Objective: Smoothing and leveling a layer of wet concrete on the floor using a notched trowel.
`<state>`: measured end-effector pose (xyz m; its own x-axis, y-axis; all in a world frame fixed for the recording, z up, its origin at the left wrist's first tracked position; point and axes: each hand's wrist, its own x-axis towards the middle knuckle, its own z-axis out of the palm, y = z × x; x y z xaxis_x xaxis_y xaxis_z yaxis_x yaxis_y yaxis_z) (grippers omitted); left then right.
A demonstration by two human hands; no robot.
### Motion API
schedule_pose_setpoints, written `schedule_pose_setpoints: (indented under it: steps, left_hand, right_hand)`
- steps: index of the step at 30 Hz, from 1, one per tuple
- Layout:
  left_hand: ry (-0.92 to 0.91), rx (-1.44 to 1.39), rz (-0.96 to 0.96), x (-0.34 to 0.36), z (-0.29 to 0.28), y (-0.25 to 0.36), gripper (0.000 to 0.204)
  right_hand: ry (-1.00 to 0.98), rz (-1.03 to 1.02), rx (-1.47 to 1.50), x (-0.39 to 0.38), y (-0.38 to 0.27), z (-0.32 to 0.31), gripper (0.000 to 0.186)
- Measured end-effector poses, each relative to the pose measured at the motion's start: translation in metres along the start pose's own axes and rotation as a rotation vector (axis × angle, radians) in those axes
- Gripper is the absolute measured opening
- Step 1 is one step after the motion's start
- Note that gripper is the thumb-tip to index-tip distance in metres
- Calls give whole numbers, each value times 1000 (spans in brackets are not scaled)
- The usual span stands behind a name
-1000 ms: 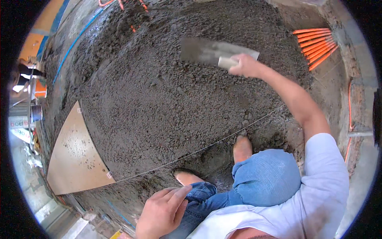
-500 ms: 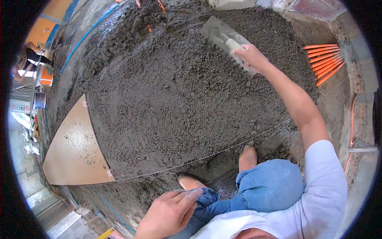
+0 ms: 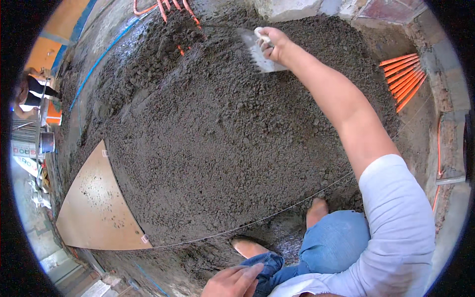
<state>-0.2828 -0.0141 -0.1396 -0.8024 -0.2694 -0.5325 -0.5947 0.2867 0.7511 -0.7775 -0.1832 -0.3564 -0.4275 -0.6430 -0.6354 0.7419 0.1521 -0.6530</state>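
My right hand (image 3: 275, 44) is wrapped round the pale handle of a notched trowel (image 3: 256, 53). Its flat metal blade rests on a wide bed of wet grey mortar (image 3: 198, 133), near the far edge, with the teeth along one side showing. Close to my body, my left hand (image 3: 231, 283) hangs by my knee with its fingers bent together; part of it is cut off by the lower edge, and whether anything lies in it is hidden. A thin taut string (image 3: 257, 221) crosses the near side of the mortar, just beyond my feet.
A tan board (image 3: 103, 200) spattered with mortar lies at the left. Orange conduits (image 3: 403, 76) stick out at the right, and more orange tubes (image 3: 190, 11) rise at the far side. A blue pipe (image 3: 99, 52) runs along the far left. Another person (image 3: 33, 93) is at the left rim.
My right hand has carried the trowel farther away and to the left, and the blade has turned. My left hand has shifted lower and to the right in view.
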Motion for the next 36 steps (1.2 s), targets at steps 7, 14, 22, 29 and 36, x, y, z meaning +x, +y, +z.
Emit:
schedule_pose_setpoints:
  steps: [7, 14, 22, 29, 36]
  left_hand:
    - [-9, 95, 57, 1, -2, 5, 33]
    - [-27, 162, 133, 9, -8, 17, 30]
    - [-17, 204, 120, -2, 0, 13, 29]
    - [16, 237, 137, -12, 2, 21, 31]
    - [-2, 269, 119, -8, 3, 24, 31]
  right_hand:
    - [122, -186, -117, -4, 30, -7, 21]
    - [107, -206, -192, -103, 75, -45, 23]
    - [-66, -92, -384, -184, 97, -111, 28]
    - [657, -679, -1428, -149, 71, -184, 43]
    - [442, -650, -1621, -155, 116, -167, 39]
